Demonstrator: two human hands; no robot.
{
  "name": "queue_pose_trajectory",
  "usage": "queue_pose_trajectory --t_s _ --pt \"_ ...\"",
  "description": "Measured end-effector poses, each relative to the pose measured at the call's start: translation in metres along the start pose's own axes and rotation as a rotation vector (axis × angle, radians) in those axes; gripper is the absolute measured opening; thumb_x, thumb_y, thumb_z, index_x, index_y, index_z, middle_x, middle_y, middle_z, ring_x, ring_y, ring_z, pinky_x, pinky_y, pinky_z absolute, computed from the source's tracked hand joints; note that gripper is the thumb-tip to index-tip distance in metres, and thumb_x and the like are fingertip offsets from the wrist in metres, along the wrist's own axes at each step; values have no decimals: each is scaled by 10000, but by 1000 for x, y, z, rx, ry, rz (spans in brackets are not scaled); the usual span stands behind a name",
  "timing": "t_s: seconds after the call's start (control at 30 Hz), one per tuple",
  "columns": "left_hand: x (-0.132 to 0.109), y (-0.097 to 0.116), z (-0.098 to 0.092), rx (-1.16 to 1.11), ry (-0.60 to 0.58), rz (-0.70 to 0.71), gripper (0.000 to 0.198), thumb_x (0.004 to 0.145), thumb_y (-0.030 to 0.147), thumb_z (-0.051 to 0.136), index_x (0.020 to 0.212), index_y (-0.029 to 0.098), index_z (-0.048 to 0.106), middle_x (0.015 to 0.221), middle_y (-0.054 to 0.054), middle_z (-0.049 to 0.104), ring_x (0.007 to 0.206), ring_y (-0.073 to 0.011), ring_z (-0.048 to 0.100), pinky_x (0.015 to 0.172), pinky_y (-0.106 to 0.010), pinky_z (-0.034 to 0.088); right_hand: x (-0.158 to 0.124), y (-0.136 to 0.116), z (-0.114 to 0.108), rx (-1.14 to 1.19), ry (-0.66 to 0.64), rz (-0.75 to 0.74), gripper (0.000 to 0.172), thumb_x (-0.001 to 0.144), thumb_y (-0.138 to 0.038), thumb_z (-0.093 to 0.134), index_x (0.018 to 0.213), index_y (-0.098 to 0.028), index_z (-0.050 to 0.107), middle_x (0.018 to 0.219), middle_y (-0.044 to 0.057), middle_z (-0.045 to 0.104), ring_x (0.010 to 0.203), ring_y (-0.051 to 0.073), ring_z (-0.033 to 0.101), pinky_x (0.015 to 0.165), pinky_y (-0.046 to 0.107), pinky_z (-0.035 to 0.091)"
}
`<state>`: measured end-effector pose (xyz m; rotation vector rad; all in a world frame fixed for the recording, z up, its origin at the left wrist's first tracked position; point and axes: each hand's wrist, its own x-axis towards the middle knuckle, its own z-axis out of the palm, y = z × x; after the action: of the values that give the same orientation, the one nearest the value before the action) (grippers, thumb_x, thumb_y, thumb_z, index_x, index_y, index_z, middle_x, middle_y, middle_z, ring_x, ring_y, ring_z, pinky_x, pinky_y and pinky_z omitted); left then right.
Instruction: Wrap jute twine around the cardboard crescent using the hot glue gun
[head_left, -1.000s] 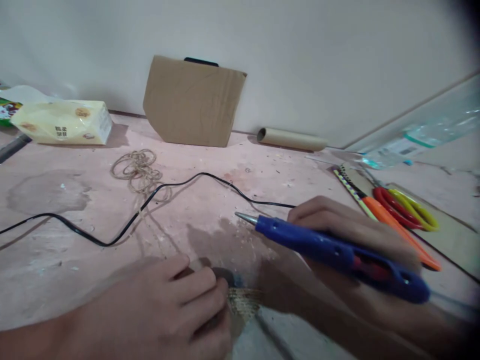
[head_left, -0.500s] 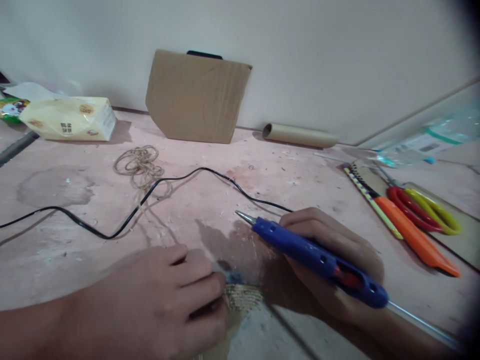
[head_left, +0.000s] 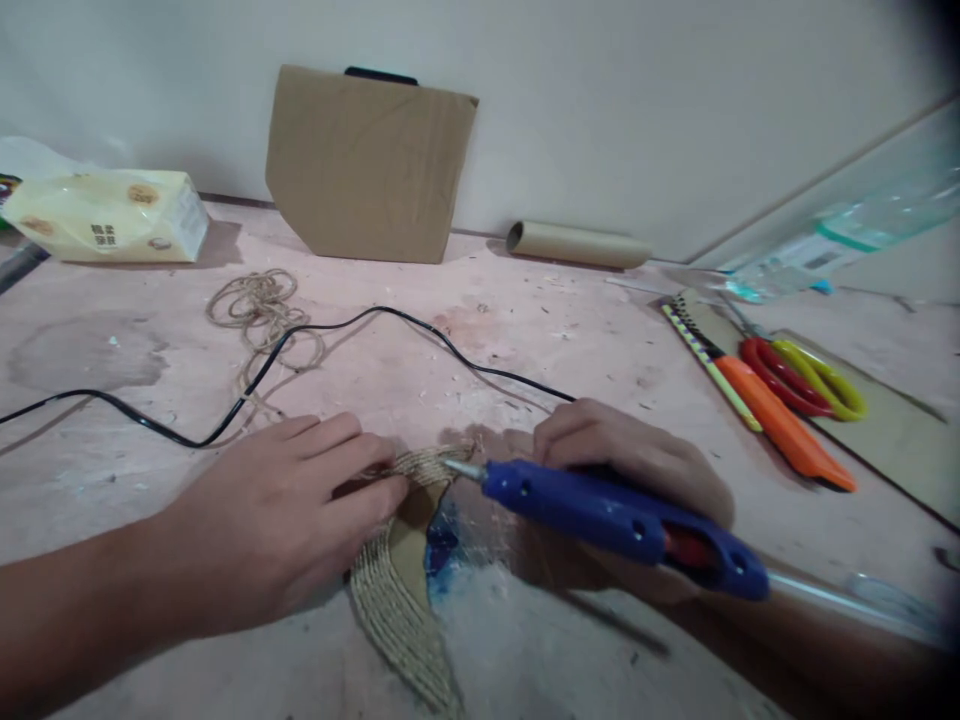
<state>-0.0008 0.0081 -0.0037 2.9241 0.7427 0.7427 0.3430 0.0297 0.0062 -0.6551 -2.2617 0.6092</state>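
My right hand (head_left: 630, 465) holds a blue hot glue gun (head_left: 615, 520), its metal tip pointing left at the top of a cardboard piece partly wrapped in jute twine (head_left: 401, 590). My left hand (head_left: 289, 510) lies flat on that piece, fingertips pressing the twine at its upper edge close to the gun's tip. A clear glue stick (head_left: 840, 597) sticks out of the gun's back end. The gun's black cord (head_left: 300, 335) runs left across the table.
A loose twine bundle (head_left: 259, 305) lies behind my left hand. At the wall stand a cardboard sheet (head_left: 367, 165), a paper tube (head_left: 577, 245) and a tissue pack (head_left: 105, 215). On the right lie red and yellow scissors (head_left: 806, 375), an orange cutter (head_left: 780, 430) and a plastic bottle (head_left: 832, 245).
The view has tilted down, showing more of the twine-wrapped piece. My right hand has swung the glue gun's tip down to its top edge. My left hand still presses the twine.
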Motion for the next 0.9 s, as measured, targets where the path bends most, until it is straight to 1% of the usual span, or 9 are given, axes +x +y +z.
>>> queue_pose_trajectory --t_s 0.07,0.1,0.17,0.23,0.37,0.5,0.63,0.83,0.9 --pt "-1 -1 -1 -29 1 -19 262 1238 230 466 1261 191 724 1225 -98 846 1016 -248 757 786 -399 612 0 0 1 -2 -78 -59 382 1229 -632 547 1169 -268 645 936 43 721 794 198 716 693 332 581" --pt "-2 0 -1 -46 -4 -32 264 1242 237 471 1249 195 731 1218 -95 842 1021 -243 756 786 -386 608 0 -1 1 -18 -116 -64 421 1243 -649 506 1160 -258 636 931 40 710 799 189 708 702 320 573" --pt "-1 0 -2 -72 -12 -52 269 1244 235 477 1233 194 743 1221 -95 836 1025 -238 756 776 -373 599 -1 -1 3 -50 -146 -60 452 1258 -648 463 1126 -246 624 913 38 691 809 184 689 711 314 551" --pt "-1 1 -3 -81 -7 -52 279 1246 230 475 1220 183 749 1222 -100 832 1022 -244 759 771 -379 596 -2 -2 5 -67 -169 -54 462 1257 -642 466 1103 -237 624 914 44 683 818 189 676 713 321 530" --pt "0 1 -4 -76 -15 -47 318 1267 250 440 1205 176 743 1217 -98 830 1012 -250 767 776 -391 611 -5 -4 6 -126 -195 -50 344 1269 -498 506 1075 -231 603 914 37 654 803 175 633 713 316 494" --pt "1 1 -3 -74 -21 -47 350 1278 250 396 1201 181 730 1218 -90 829 1010 -252 772 760 -402 618 -6 -5 8 -173 -212 -69 271 1269 -434 510 1098 -235 580 923 37 646 807 178 622 712 314 485" --pt "1 3 -3 -69 -23 -54 358 1277 255 395 1185 186 734 1229 -91 837 1012 -253 773 764 -415 622 -4 -6 7 -186 -232 -53 157 1228 -314 552 1092 -243 581 920 32 642 796 182 614 700 312 473" --pt "1 3 -4 -74 -30 -60 369 1280 260 392 1168 192 737 1241 -86 842 1004 -256 770 751 -429 612 0 -6 6 -207 -246 -57 111 1193 -267 562 1085 -248 581 892 18 616 754 179 581 667 313 451" --pt "1 3 -4 -71 -33 -61 366 1283 263 388 1183 193 734 1249 -81 841 1013 -255 773 760 -428 611 0 -4 8 -188 -226 -68 159 1214 -311 522 1079 -248 579 880 19 612 740 180 578 659 321 442"
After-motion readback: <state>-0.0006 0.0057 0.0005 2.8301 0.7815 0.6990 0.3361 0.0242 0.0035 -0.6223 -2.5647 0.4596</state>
